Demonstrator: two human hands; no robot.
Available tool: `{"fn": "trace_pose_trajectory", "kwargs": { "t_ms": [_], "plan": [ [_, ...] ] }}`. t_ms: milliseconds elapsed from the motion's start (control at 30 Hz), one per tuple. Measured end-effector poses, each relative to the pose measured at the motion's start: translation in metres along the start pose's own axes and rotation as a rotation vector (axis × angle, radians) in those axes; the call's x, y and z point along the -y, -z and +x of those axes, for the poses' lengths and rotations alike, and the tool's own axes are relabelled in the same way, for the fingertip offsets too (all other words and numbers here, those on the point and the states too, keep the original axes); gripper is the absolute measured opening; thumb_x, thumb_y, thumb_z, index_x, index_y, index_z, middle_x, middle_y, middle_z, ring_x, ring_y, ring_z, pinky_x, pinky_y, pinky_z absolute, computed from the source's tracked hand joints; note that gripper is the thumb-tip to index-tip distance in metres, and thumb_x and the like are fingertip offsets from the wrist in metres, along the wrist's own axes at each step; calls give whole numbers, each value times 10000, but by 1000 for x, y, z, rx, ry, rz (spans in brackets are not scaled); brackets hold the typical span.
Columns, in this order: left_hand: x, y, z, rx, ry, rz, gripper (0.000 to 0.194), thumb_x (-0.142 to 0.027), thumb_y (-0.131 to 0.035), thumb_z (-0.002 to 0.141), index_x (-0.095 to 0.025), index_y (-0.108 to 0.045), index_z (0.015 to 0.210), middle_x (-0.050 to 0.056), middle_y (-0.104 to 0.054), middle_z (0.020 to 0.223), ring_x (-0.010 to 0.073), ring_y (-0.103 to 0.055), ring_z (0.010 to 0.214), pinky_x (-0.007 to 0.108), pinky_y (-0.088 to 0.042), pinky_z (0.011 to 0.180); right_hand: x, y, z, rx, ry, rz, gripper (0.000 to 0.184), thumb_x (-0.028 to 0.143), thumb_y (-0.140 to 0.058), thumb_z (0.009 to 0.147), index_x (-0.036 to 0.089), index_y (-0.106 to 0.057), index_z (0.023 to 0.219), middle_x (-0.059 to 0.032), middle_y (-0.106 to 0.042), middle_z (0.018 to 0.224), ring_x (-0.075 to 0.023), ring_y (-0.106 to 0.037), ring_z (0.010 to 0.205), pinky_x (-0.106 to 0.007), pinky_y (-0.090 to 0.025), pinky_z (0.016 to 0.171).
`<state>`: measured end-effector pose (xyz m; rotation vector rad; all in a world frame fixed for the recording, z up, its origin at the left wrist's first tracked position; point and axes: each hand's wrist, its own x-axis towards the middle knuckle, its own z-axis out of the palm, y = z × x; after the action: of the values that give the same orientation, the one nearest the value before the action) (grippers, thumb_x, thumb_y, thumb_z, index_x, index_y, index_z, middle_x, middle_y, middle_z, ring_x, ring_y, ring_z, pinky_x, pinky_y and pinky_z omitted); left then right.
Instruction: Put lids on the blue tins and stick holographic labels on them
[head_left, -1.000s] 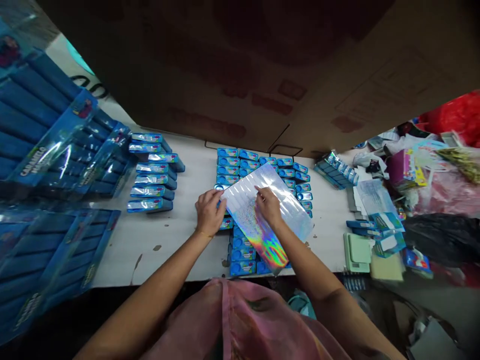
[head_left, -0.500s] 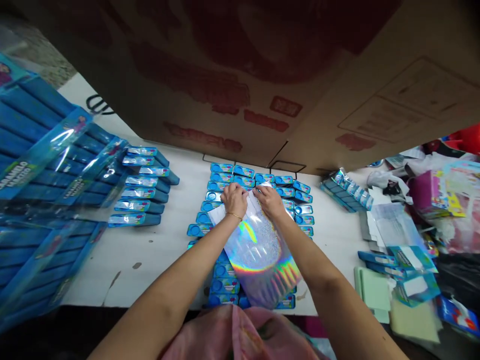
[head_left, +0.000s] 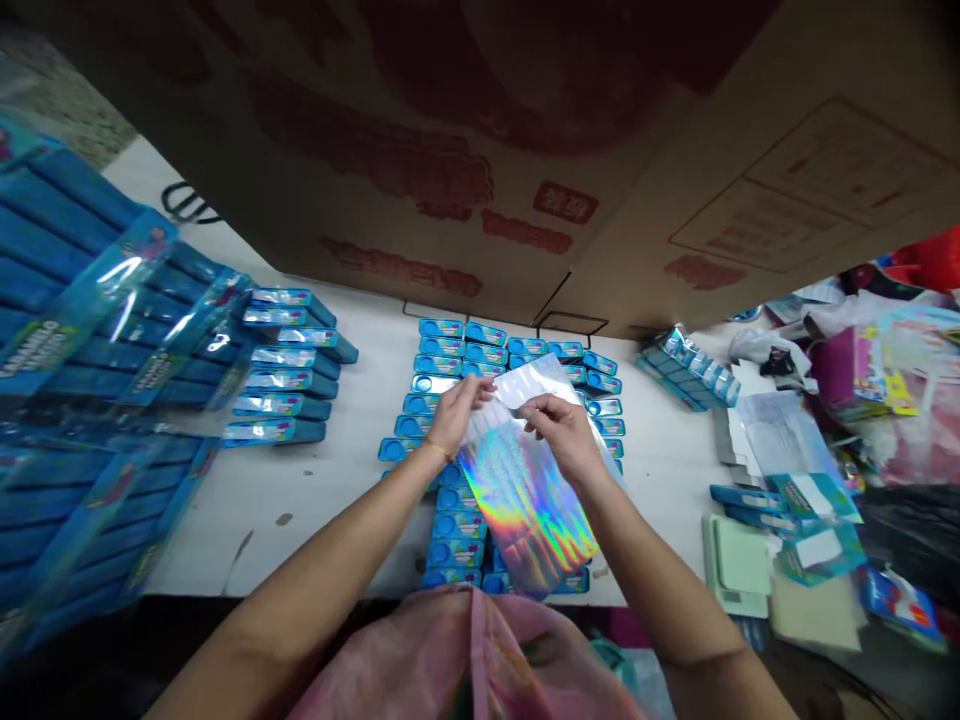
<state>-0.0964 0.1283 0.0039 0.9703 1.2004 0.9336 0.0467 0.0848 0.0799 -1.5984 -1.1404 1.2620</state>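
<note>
A shiny holographic sheet (head_left: 525,490) lies at a slant over rows of small blue boxes (head_left: 457,525), rainbow bands across its lower half. My left hand (head_left: 456,412) is at the sheet's upper left edge, fingers bent together on it. Over the upper right part of the sheet is my right hand (head_left: 561,430), thumb and forefinger pinched together. Whatever is between those fingertips is too small to make out. Several blue boxes show beyond the sheet's top and on both its sides; those beneath it are hidden.
A large cardboard carton (head_left: 450,180) stands along the back of the white table (head_left: 315,520). Wrapped stacks of blue boxes (head_left: 82,330) fill the left, with a loose row (head_left: 281,380) beside them. At right are a small pack of boxes (head_left: 690,368), papers (head_left: 784,440) and a pale green case (head_left: 736,565).
My right hand has drawn back from the sheet's top edge towards me, now pinched. My left hand has shifted slightly left and down. The sheet's upper part shows more, and its reflections have changed.
</note>
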Motion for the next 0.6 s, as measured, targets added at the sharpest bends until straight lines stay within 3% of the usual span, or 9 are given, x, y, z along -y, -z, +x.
{"fn": "trace_pose_trajectory", "kwargs": {
  "t_ms": [67,133,200,300,467,600],
  "plan": [
    [-5,23,-24,59,180,-250,450,-524,-392,774,-157,-610,916,76,-636,890,168,-574,814,296,-422,688,-10,-25,-2,-11,-145,206,142,303,-620,635,162,-614,658,24,-539,522,-74,-442,464,-199,-312,445],
    [-6,45,-45,2,272,-336,382,-458,-580,675,-152,-612,902,49,-636,809,136,-572,734,253,-415,637,-20,-50,-8,-31,-237,336,161,312,-636,604,159,-614,647,32,-527,484,-64,-412,423,-196,-283,419],
    [-2,65,-62,-115,281,-320,356,-346,-694,574,-147,-619,860,11,-617,708,99,-546,644,218,-392,585,-28,-74,-16,-56,-299,400,184,322,-652,576,154,-617,643,34,-524,475,-61,-400,410,-194,-263,402],
    [9,93,-76,-236,253,-255,343,-312,-707,545,-141,-620,829,-14,-590,644,80,-515,587,207,-376,552,-40,-109,-30,-100,-351,408,218,340,-665,556,147,-624,646,36,-523,474,-61,-387,405,-194,-254,394],
    [33,128,-84,-284,151,-65,379,-335,-695,538,-139,-596,845,0,-607,685,109,-551,639,250,-423,651,-66,-152,-43,-211,-252,233,192,342,-618,608,156,-625,655,16,-580,569,-99,-483,530,-225,-385,540],
    [49,139,-79,-319,66,57,353,-337,-665,554,-147,-572,837,-3,-601,652,125,-562,636,270,-438,675,-81,-167,-44,-285,-96,-78,179,329,-553,681,163,-622,679,-8,-592,653,-124,-512,606,-249,-406,617]
  ]
}}
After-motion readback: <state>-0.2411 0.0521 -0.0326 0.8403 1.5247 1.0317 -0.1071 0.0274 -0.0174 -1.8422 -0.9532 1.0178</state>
